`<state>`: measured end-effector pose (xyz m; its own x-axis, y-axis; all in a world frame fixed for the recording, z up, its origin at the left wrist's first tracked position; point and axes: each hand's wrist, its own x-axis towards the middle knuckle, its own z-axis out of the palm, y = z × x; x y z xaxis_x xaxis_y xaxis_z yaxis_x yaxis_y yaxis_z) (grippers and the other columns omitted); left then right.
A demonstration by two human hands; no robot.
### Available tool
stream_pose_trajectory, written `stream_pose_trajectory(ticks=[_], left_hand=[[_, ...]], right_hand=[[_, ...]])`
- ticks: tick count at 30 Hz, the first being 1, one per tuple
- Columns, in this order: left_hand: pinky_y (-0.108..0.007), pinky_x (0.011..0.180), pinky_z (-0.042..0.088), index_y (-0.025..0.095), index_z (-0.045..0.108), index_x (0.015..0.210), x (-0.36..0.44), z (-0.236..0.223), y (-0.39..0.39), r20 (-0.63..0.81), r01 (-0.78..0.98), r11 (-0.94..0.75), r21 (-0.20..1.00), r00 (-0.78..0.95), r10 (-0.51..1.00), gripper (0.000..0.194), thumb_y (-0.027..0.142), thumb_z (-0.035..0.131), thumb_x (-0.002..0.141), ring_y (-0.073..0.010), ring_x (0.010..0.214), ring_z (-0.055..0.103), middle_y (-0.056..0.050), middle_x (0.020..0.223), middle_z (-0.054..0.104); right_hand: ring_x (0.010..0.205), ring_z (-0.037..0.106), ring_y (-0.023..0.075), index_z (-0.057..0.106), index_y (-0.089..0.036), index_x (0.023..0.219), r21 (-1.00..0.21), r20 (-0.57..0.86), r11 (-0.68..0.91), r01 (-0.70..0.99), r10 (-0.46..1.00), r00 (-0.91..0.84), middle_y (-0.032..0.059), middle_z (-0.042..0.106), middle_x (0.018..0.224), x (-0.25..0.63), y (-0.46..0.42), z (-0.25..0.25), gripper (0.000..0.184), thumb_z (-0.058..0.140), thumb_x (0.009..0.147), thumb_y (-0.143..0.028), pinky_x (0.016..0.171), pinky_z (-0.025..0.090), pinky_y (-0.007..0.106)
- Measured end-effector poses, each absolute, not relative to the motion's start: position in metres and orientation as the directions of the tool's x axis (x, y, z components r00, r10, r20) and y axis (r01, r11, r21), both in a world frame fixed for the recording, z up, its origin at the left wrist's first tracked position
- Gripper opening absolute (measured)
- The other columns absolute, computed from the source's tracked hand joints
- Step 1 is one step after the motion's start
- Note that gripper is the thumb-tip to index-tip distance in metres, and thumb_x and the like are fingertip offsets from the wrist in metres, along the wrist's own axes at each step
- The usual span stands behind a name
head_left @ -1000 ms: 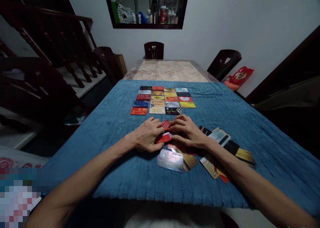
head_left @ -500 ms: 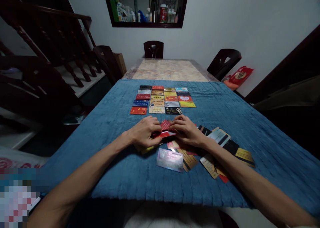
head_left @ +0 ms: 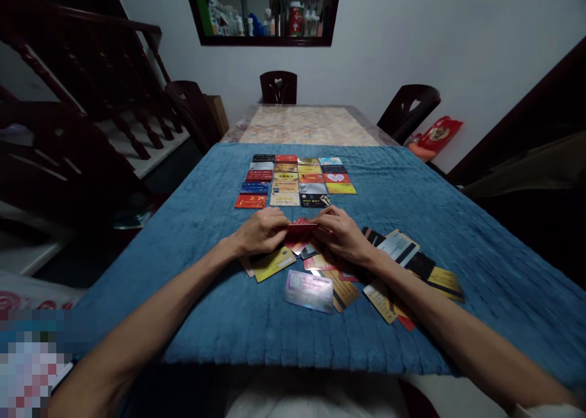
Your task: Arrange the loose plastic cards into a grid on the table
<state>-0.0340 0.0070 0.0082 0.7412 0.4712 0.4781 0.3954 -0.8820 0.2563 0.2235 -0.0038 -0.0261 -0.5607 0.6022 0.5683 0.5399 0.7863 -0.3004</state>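
Between my left hand [head_left: 264, 230] and my right hand [head_left: 339, 232] a red card [head_left: 302, 226] is pinched at its two ends, seen nearly edge-on. Both hands are closed on it, just above a loose heap of cards. Beneath my left hand lies a yellow card [head_left: 275, 263]. A shiny silvery-purple card [head_left: 309, 291] lies nearest me, overlapping a gold card [head_left: 345, 288] with a dark stripe. Ahead of my hands, several cards stand in rows and columns; the black VIP card [head_left: 315, 201] is in the row nearest me.
A blue cloth [head_left: 206, 320] covers the near part of the table. More scattered cards, among them a pale blue striped card [head_left: 399, 248], lie around my right forearm. Dark wooden chairs [head_left: 278, 88] stand around the table, and a red bag [head_left: 440, 136] is at the far right.
The red card has been raised and turned from showing its face to nearly edge-on. My left hand has moved slightly up and left, uncovering the yellow card.
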Motion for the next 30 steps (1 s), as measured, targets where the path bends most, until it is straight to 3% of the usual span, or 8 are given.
stream_pose_trajectory(ticks=[9, 16, 23, 30], left_hand=[[-0.03, 0.077, 0.053, 0.014, 0.069, 0.101, -0.038, 0.004, 0.01, 0.43, 0.442, -0.812, 0.382, 0.692, 0.579, 0.032, 0.006, 0.049, 0.077, -0.0159, 0.082, 0.064, -0.006, 0.091, 0.071], [-0.032, 0.086, 0.054, 0.015, 0.068, 0.113, -0.038, -0.001, 0.012, 0.422, 0.454, -0.774, 0.441, 0.657, 0.625, 0.042, 0.006, 0.049, 0.077, -0.0173, 0.093, 0.067, -0.007, 0.105, 0.074], [-0.033, 0.086, 0.054, 0.015, 0.066, 0.116, -0.037, -0.001, 0.012, 0.434, 0.449, -0.793, 0.411, 0.669, 0.604, 0.041, 0.006, 0.05, 0.079, -0.0176, 0.094, 0.068, -0.008, 0.105, 0.074], [-0.03, 0.073, 0.052, 0.014, 0.064, 0.097, -0.036, -0.004, 0.01, 0.449, 0.492, -0.78, 0.388, 0.638, 0.626, 0.021, 0.009, 0.051, 0.082, -0.0157, 0.078, 0.064, -0.005, 0.088, 0.07]], right_hand=[[0.09, 0.06, 0.0238, 0.068, -0.022, 0.119, -0.337, 0.54, 0.729, 0.595, 0.667, -0.512, 0.01, 0.067, 0.097, 0.222, -0.008, -0.022, 0.026, 0.055, 0.097, -0.021, 0.079, 0.051, 0.04], [0.088, 0.06, 0.0242, 0.066, -0.024, 0.123, -0.318, 0.542, 0.706, 0.633, 0.683, -0.49, 0.009, 0.066, 0.097, 0.223, -0.007, -0.024, 0.033, 0.059, 0.093, -0.016, 0.077, 0.051, 0.039], [0.091, 0.06, 0.0244, 0.064, -0.024, 0.122, -0.311, 0.536, 0.708, 0.634, 0.682, -0.499, 0.0085, 0.066, 0.098, 0.224, -0.005, -0.026, 0.031, 0.059, 0.092, -0.016, 0.08, 0.049, 0.04], [0.092, 0.059, 0.0271, 0.063, -0.022, 0.12, -0.327, 0.552, 0.71, 0.623, 0.679, -0.484, 0.01, 0.068, 0.096, 0.225, -0.007, -0.021, 0.031, 0.062, 0.09, -0.023, 0.079, 0.047, 0.041]])
